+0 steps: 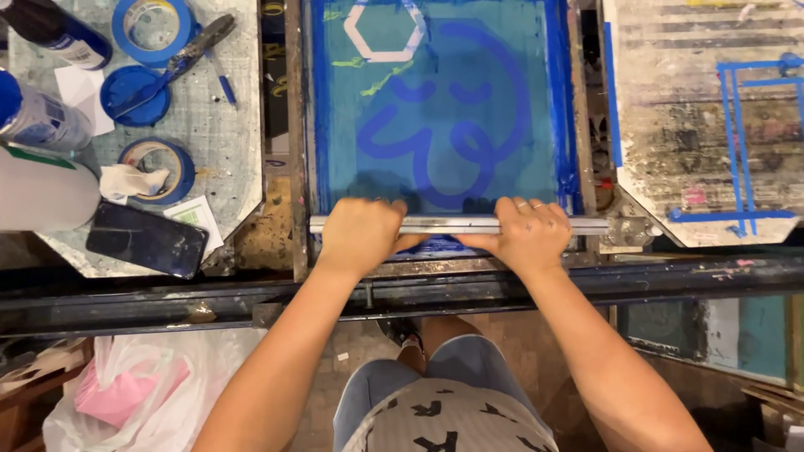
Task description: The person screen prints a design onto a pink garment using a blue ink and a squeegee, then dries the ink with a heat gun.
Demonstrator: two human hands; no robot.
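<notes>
Both hands grip the metal squeegee handle (459,224) at the screen frame's (316,109) six-o'clock edge: left hand (362,236) at nine, right hand (528,236) at three, fingers curled over it.

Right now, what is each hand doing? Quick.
Left hand: closed on the squeegee, left of centre.
Right hand: closed on the squeegee, right of centre, at the near edge of the screen.

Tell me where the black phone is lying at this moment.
In the head view, the black phone lies on the left side table, near its front edge, beside a roll of blue tape, left of the left hand.
</notes>
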